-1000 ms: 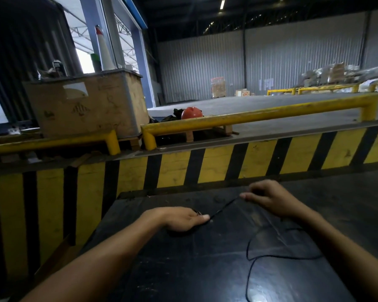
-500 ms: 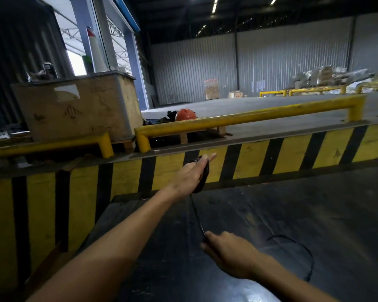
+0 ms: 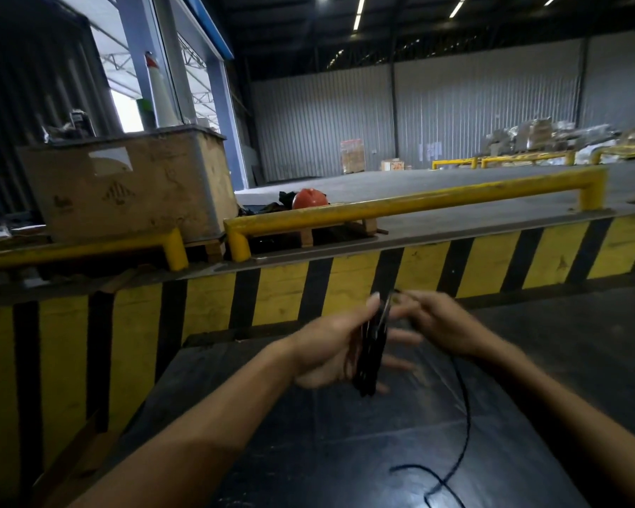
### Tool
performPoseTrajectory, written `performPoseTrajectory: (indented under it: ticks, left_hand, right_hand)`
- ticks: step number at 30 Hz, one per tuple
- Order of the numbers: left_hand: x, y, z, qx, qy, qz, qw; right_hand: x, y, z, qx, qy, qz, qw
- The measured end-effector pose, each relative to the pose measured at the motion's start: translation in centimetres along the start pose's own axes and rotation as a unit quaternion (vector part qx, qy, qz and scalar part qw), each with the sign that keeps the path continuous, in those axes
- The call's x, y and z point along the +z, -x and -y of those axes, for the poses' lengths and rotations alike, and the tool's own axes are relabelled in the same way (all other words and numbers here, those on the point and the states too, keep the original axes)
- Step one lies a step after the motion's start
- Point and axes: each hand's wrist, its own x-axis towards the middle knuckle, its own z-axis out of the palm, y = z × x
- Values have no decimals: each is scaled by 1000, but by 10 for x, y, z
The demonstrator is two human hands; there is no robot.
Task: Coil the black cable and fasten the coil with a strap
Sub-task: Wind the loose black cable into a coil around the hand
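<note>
Cable [image 3: 370,352] — black, gathered into a narrow upright bundle of loops — hangs across the palm of the left hand [image 3: 329,352], which is raised above the dark table [image 3: 308,452] with its fingers spread open behind the loops and its thumb [image 3: 373,301] pointing up just beside the top of the bundle. Right hand [image 3: 442,324] meets it from the other side, fingertips pinched on the strand at the top of the bundle, touching or almost touching the left thumb; motion blur hides exactly how the fingers close. From under the right hand the loose remainder of the cable runs down toward the wearer, curves across the table surface below the right forearm and ends in a small crossing loop near the lower edge of the view. No strap can be made out on the bundle. Beyond the hands stands a yellow-and-black striped barrier [image 3: 345,287], topped by a yellow rail [image 3: 418,203]; past the left hand, farther off, sits a worn crate [image 3: 125,185] — and an orange helmet [image 3: 309,198] lies behind the rail.
</note>
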Motion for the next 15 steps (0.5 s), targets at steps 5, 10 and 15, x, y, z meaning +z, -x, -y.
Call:
performPoseTrajectory:
  ticks: [5, 10, 15]
  left_hand:
    - [4, -15, -20, 117, 66, -92, 987]
    - [-32, -9, -1, 133, -240, -334, 902]
    - [-37, 0, 22, -88, -353, -232, 902]
  right_hand:
    - [97, 30, 11, -63, 74, 51, 994]
    - [59, 18, 9, 21, 83, 170, 982]
    - [-10, -11, 8, 27, 115, 114, 986]
